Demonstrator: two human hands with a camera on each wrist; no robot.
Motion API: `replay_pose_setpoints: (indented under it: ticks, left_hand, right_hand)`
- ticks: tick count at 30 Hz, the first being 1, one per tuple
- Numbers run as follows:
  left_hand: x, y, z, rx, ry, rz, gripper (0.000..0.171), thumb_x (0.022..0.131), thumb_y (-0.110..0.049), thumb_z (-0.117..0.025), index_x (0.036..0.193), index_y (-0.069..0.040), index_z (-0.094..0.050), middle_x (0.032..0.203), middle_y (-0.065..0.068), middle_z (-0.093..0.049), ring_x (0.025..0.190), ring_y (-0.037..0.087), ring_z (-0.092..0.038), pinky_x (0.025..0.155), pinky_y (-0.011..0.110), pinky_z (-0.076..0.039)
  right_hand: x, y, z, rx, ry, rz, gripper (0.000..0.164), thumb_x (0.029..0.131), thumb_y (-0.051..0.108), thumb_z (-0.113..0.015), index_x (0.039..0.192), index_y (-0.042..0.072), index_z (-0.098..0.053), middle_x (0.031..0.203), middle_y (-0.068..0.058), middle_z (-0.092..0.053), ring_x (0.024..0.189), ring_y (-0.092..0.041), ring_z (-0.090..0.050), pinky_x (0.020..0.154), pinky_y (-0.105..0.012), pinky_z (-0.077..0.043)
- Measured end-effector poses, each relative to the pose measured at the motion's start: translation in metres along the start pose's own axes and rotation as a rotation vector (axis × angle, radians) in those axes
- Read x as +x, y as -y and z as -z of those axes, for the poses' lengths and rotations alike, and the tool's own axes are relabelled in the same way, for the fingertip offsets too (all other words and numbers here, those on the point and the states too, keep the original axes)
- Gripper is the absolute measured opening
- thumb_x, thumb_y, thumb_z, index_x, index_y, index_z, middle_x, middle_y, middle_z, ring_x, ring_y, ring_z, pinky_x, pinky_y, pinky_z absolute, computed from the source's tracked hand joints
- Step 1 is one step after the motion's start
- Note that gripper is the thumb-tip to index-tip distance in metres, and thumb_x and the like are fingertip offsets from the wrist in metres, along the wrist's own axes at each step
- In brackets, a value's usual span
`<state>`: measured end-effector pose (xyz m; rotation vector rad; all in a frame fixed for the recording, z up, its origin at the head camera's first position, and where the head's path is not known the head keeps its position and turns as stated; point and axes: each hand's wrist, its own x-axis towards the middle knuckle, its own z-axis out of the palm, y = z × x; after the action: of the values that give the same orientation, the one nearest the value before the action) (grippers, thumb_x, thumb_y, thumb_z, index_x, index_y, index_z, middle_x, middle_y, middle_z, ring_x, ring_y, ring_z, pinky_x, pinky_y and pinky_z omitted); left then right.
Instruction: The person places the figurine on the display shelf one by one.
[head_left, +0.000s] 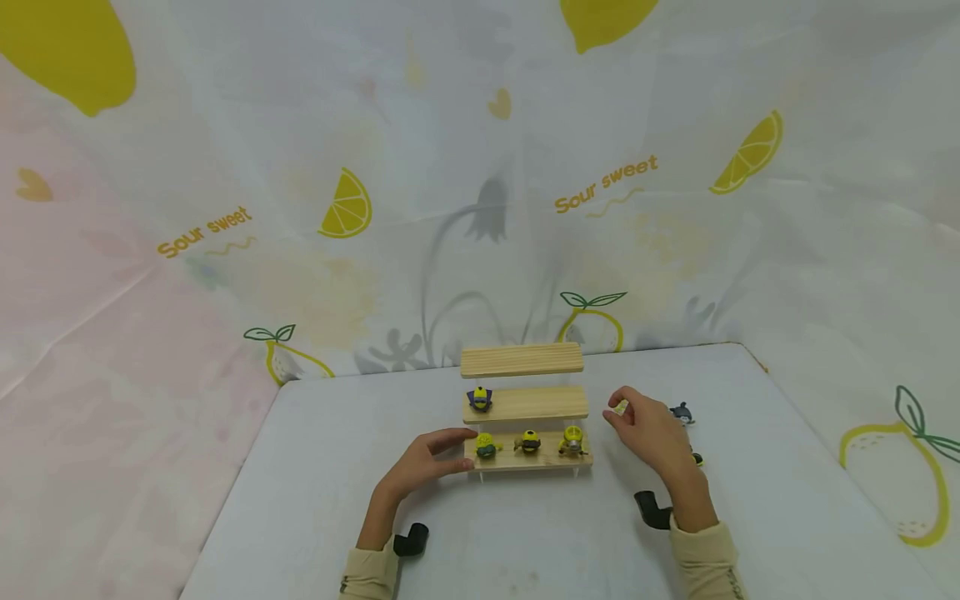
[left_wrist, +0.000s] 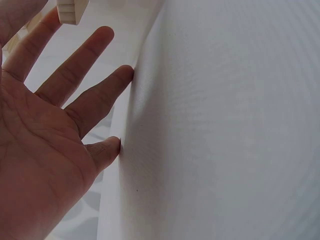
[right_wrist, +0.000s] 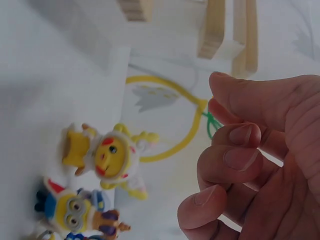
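My left hand [head_left: 427, 460] is at the left end of a three-tier wooden display shelf [head_left: 551, 404]. Its fingers are spread, with index finger and thumb right at the lowest board; the little finger touches the white tabletop. Three small yellow figures stand on that board: one in green [head_left: 486, 447], one in brown [head_left: 529, 442] and one with goggles [head_left: 572, 441]. A purple-caped figure [head_left: 480, 399] stands on the middle board. Right of the shelf, my right hand [head_left: 647, 429] hovers with loosely curled fingers, thumb near the index fingertip, nothing seen in them.
Beyond the right hand are a yellow-faced figure in a white hood [right_wrist: 107, 155], a goggled figure [right_wrist: 72, 212] and a grey figure [head_left: 682, 412]. A lemon-print cloth [head_left: 420, 250] hangs behind the white table [head_left: 337, 417]. Black angled pieces [head_left: 411, 540] sit at both wrists.
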<state>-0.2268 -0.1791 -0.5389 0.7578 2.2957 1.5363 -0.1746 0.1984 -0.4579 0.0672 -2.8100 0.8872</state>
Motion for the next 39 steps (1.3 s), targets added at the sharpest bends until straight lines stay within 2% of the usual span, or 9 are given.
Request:
replay_pose_setpoints:
  ticks: [9, 16, 23, 29, 35, 39]
  left_hand:
    - [0.0, 0.0, 0.0, 0.006, -0.008, -0.001, 0.047, 0.085, -0.029, -0.08, 0.13, -0.025, -0.065, 0.131, -0.011, -0.062, 0.132, 0.013, -0.047, 0.11, 0.043, -0.036]
    - [0.0, 0.0, 0.0, 0.005, -0.006, -0.006, 0.047, 0.085, -0.027, -0.08, 0.129, -0.025, -0.065, 0.131, -0.011, -0.062, 0.132, 0.013, -0.047, 0.11, 0.043, -0.035]
    - [0.0, 0.001, 0.0, 0.014, -0.007, -0.006, 0.047, 0.085, -0.028, -0.08, 0.13, -0.025, -0.065, 0.131, -0.011, -0.061, 0.132, 0.013, -0.047, 0.11, 0.043, -0.036]
    - [0.0, 0.0, 0.0, 0.016, -0.007, -0.009, 0.048, 0.085, -0.028, -0.08, 0.13, -0.023, -0.065, 0.131, -0.01, -0.061, 0.132, 0.014, -0.047, 0.11, 0.043, -0.036]
    - [0.0, 0.0, 0.0, 0.018, -0.006, -0.008, 0.048, 0.085, -0.029, -0.08, 0.13, -0.024, -0.065, 0.131, -0.011, -0.061, 0.132, 0.014, -0.047, 0.11, 0.044, -0.036]
    - [0.0, 0.0, 0.0, 0.016, -0.006, -0.01, 0.048, 0.085, -0.03, -0.08, 0.13, -0.024, -0.065, 0.131, -0.011, -0.062, 0.132, 0.013, -0.047, 0.11, 0.045, -0.036]
  right_hand:
    - [-0.006, -0.023, 0.007, -0.001, -0.015, -0.037, 0.019, 0.091, 0.02, -0.071, 0.103, 0.008, -0.064, 0.064, 0.002, -0.046, 0.051, -0.014, -0.041, 0.045, -0.029, -0.031]
    - [-0.01, -0.034, 0.013, 0.008, 0.04, -0.121, 0.023, 0.091, 0.02, -0.069, 0.108, 0.006, -0.062, 0.067, 0.003, -0.057, 0.055, -0.015, -0.048, 0.049, -0.031, -0.037]
    - [-0.013, -0.043, 0.018, -0.04, 0.077, -0.178, 0.028, 0.093, 0.022, -0.067, 0.113, 0.005, -0.059, 0.071, -0.002, -0.05, 0.056, -0.018, -0.044, 0.047, -0.032, -0.033]
    - [-0.014, -0.049, 0.019, -0.057, 0.101, -0.225, 0.029, 0.094, 0.023, -0.065, 0.115, 0.004, -0.057, 0.074, -0.004, -0.05, 0.057, -0.019, -0.045, 0.046, -0.031, -0.034]
    - [-0.015, -0.052, 0.021, -0.073, 0.109, -0.279, 0.034, 0.093, 0.027, -0.067, 0.114, 0.003, -0.057, 0.078, -0.006, -0.054, 0.06, -0.02, -0.049, 0.047, -0.032, -0.037]
    - [-0.016, -0.053, 0.023, -0.088, 0.107, -0.288, 0.031, 0.092, 0.031, -0.068, 0.107, 0.004, -0.06, 0.081, -0.007, -0.058, 0.063, -0.021, -0.051, 0.048, -0.034, -0.039]
